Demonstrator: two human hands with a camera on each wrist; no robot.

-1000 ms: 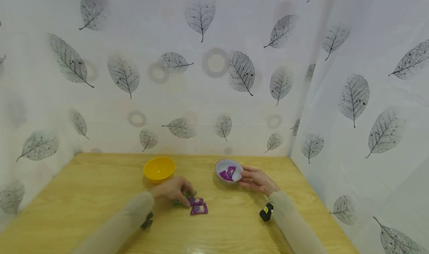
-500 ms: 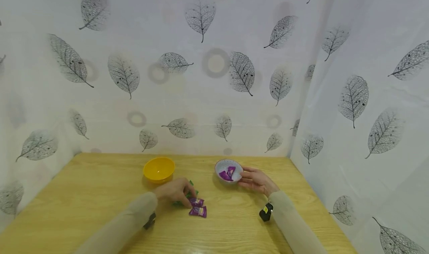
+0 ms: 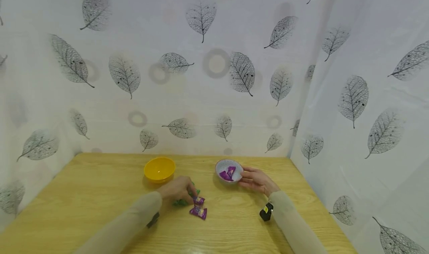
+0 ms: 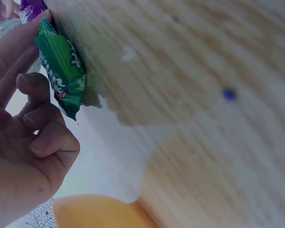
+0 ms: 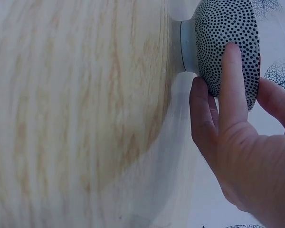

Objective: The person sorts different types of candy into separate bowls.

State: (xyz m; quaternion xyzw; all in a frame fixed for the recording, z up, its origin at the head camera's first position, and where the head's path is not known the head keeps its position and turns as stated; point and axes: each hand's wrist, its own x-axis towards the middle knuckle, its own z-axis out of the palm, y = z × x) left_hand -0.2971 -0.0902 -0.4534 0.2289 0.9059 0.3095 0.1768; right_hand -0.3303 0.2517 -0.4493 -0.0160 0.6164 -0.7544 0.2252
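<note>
My left hand [image 3: 180, 190] is low over the table among wrapped candies, its fingertips pinching the end of a purple-wrapped candy [image 3: 199, 200]. Just in front lies a second purple candy [image 3: 199, 212], close against the first. Green-wrapped candies [image 3: 181, 202] lie partly hidden under the hand; one green candy [image 4: 61, 66] shows beside the fingers in the left wrist view. On the right, my right hand [image 3: 256, 181] holds a small dotted bowl [image 5: 228, 42], fingers along its outer wall and thumb at the rim. Inside that bowl are purple candies [image 3: 228, 174].
A yellow bowl [image 3: 159, 170] stands behind my left hand, near the back of the wooden table [image 3: 228, 228]. Leaf-printed white sheeting [image 3: 207, 97] closes off the back and the right side.
My left hand has shifted slightly to the right, and the upper purple candy has moved a little with it. The lower purple candy has turned slightly. My right hand and its bowl stay put.
</note>
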